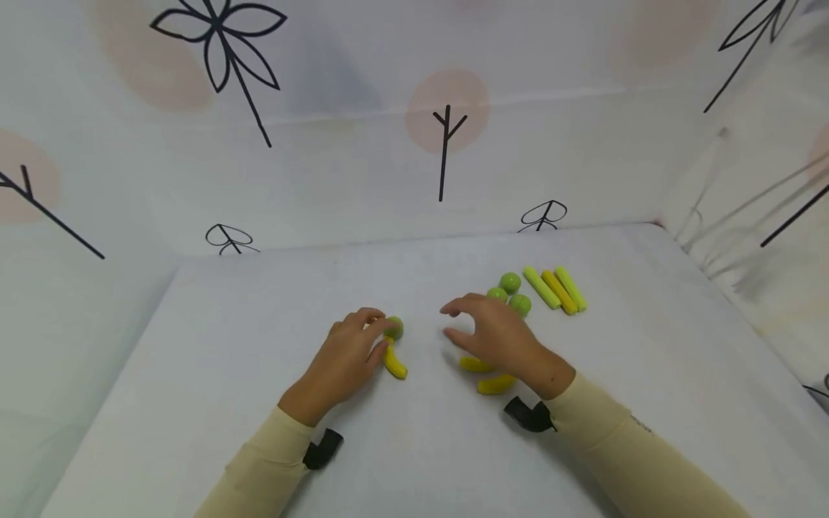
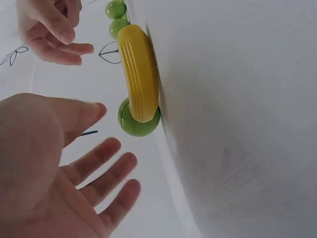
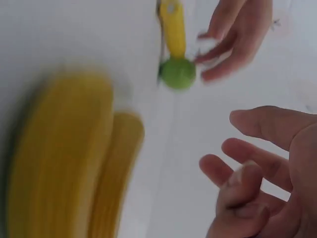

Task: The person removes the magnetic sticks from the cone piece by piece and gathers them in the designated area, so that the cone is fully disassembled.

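Note:
My left hand (image 1: 381, 338) lies on the white table (image 1: 259, 309) with straight fingers, just short of a green ball (image 1: 396, 327) and a yellow curved piece (image 1: 394, 364) that touch each other. In the left wrist view the left hand (image 2: 106, 153) is spread and holds nothing, and the ball (image 2: 137, 122) sits at the end of the yellow piece (image 2: 139, 74). My right hand (image 1: 453, 322) hovers with loose fingers and holds nothing. Under its wrist lie two more yellow curved pieces (image 1: 476, 365) (image 1: 496, 385). These look blurred in the right wrist view (image 3: 59, 158).
Behind the right hand sit three green balls (image 1: 509, 282) and three yellow-green sticks (image 1: 558, 290) side by side. Patterned white walls (image 1: 447, 129) close in the table at the back and both sides.

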A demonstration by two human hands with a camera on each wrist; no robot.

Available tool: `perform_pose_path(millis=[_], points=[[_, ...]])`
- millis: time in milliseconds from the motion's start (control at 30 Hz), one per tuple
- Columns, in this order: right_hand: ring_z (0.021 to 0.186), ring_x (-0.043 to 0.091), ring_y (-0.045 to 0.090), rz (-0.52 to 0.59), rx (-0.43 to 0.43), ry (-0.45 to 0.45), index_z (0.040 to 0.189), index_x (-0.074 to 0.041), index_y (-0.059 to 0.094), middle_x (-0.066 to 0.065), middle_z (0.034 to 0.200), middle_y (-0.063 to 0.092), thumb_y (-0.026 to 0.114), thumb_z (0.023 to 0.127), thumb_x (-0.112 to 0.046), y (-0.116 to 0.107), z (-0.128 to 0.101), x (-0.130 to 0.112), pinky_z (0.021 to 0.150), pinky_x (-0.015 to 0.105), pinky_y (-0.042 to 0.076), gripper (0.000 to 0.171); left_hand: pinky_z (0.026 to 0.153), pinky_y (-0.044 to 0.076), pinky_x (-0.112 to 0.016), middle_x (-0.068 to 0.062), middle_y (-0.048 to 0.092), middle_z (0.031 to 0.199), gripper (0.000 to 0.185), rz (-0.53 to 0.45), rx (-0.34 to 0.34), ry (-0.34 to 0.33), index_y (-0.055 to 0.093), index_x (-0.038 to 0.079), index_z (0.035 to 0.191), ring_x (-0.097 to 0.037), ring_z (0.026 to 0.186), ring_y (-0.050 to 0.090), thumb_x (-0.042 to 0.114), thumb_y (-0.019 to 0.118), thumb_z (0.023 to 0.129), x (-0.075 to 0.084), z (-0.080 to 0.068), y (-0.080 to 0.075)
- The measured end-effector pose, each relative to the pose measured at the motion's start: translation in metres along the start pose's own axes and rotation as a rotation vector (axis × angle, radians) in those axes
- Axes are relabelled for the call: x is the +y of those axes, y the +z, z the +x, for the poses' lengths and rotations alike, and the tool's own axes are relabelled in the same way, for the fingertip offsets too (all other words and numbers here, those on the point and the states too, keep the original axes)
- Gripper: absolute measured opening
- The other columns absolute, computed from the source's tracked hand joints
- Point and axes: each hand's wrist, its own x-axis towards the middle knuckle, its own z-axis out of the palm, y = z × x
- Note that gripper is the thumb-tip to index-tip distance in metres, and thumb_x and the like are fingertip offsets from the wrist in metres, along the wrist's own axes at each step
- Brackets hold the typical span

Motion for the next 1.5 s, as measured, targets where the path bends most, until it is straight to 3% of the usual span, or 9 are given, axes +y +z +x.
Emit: perform_pose_path(millis=[167,300,467,733,1000,1167,1500], points=[[0.108,0.023,0.068,0.123,-0.106,-0.051,0.116,-0.009,0.072,0.004,0.112,0.073,0.076,0.089,-0.021,0.016,-0.006,-0.016,0.092,0.042,0.055,0.030,0.104,0.047,-0.050,-0.009,0.043,0.155,0.045,-0.026,-0.115,-0.091,0.056,0.023,0.141,-0.035,0.129,0.056,0.007,0.058,0.100,-0.004,-0.001,0.002],[0.108,0.020,0.068,0.136,-0.158,-0.074,0.114,-0.011,0.073,0.000,0.111,0.072,0.077,0.088,-0.020,0.025,-0.013,-0.022,0.090,0.040,0.055,0.028,0.104,0.047,-0.051,-0.010,0.043,0.156,0.051,-0.029,-0.173,-0.070,0.050,0.023,0.146,-0.035,0.131,0.055,0.001,0.054,0.100,-0.008,-0.001,0.007],[0.107,0.018,0.067,0.133,-0.205,-0.096,0.114,-0.011,0.074,-0.001,0.111,0.072,0.077,0.088,-0.020,0.033,-0.016,-0.026,0.089,0.039,0.055,0.028,0.096,0.050,-0.051,-0.008,0.057,0.141,0.050,-0.020,-0.124,-0.001,0.053,0.019,0.142,-0.029,0.126,0.059,0.002,0.062,0.096,-0.009,-0.003,0.009],[0.086,0.009,0.063,0.077,-0.261,-0.093,0.111,-0.013,0.076,-0.004,0.101,0.071,0.079,0.086,-0.021,0.036,-0.017,-0.031,0.074,0.028,0.052,0.026,0.085,0.052,-0.045,-0.005,0.064,0.115,0.048,0.024,-0.104,0.010,0.058,0.023,0.133,-0.022,0.103,0.065,0.011,0.075,0.090,-0.004,-0.004,0.007],[0.078,0.005,0.058,-0.028,-0.272,-0.114,0.109,-0.014,0.077,-0.004,0.099,0.069,0.080,0.085,-0.023,0.038,-0.020,-0.033,0.068,0.026,0.049,0.026,0.079,0.053,-0.041,-0.002,0.065,0.108,0.042,0.042,-0.119,0.024,0.058,0.024,0.126,-0.019,0.093,0.065,0.018,0.078,0.088,-0.001,-0.003,0.007],[0.073,0.004,0.055,-0.087,-0.271,-0.143,0.107,-0.014,0.077,-0.005,0.094,0.067,0.082,0.083,-0.026,0.039,-0.022,-0.034,0.065,0.025,0.048,0.027,0.078,0.053,-0.041,0.000,0.065,0.107,0.036,0.022,-0.144,0.026,0.058,0.024,0.123,-0.019,0.095,0.065,0.023,0.076,0.091,0.002,-0.003,0.006],[0.074,0.007,0.059,-0.122,-0.277,-0.175,0.106,-0.013,0.075,-0.004,0.093,0.065,0.080,0.086,-0.023,0.038,-0.026,-0.036,0.063,0.025,0.048,0.023,0.075,0.052,-0.038,0.001,0.065,0.107,0.035,-0.002,-0.136,0.053,0.061,0.025,0.122,-0.018,0.094,0.064,0.022,0.076,0.090,0.002,-0.006,0.006]])
